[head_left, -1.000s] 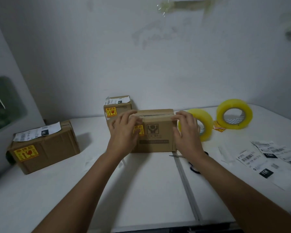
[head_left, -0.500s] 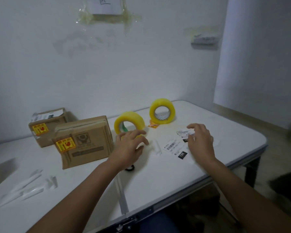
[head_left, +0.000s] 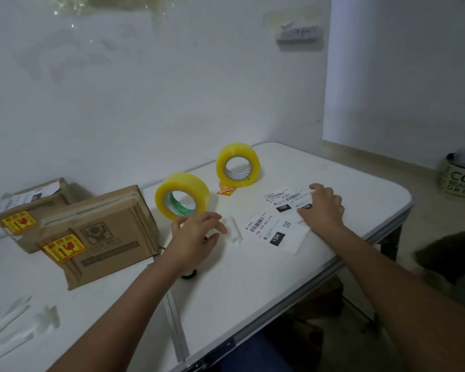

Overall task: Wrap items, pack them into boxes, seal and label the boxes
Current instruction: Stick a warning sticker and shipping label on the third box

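A sealed cardboard box (head_left: 102, 232) with a yellow fragile sticker stands left of centre on the white table (head_left: 253, 285). A smaller labelled box (head_left: 30, 208) sits behind it. White shipping labels lie to the right: one large label (head_left: 277, 232) and a pair further back (head_left: 279, 200). My right hand (head_left: 322, 208) rests with its fingers on the back labels. My left hand (head_left: 196, 237) hovers over the table in front of a yellow tape roll (head_left: 181, 198), fingers relaxed and holding nothing.
A second tape roll (head_left: 238, 165) stands further back, with loose yellow stickers (head_left: 226, 189) before it. A black scissors handle (head_left: 189, 275) shows under my left wrist. Clear backing strips (head_left: 11, 326) lie front left. A printed container (head_left: 459, 178) stands on the floor past the table's right edge.
Both hands left the box they were pressing. My right hand moved right onto the labels and my left hand moved in front of the near tape roll. The view swung right.
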{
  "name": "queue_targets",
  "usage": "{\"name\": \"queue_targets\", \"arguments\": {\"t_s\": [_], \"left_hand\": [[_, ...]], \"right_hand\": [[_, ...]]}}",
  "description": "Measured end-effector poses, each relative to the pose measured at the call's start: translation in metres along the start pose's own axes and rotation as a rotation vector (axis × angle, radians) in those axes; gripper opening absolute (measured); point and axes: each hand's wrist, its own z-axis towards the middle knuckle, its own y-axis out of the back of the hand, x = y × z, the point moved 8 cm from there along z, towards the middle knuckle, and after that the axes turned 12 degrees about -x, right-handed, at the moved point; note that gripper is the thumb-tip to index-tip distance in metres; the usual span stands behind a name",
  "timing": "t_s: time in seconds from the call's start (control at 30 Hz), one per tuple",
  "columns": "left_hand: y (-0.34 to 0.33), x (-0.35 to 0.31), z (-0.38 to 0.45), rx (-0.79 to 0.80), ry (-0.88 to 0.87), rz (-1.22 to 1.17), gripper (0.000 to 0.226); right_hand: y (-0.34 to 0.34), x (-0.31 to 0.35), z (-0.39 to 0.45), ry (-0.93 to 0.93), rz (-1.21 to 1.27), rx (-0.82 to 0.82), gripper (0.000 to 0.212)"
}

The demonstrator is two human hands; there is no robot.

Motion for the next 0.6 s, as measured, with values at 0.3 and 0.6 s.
{"name": "queue_targets", "arguments": {"t_s": [0.3,0.6], "left_hand": [[-0.001,-0.011,0.005,-0.010,-0.010,-0.136,0.020],[0.021,0.001,-0.015,0.130,1.089,-1.286,0.084]], "right_hand": [[0.045,0.025,0.001,0.226,0.106,-0.358,0.025],[0.039,0.177,-0.087,0.759,0.333,-0.229,0.028]]}}
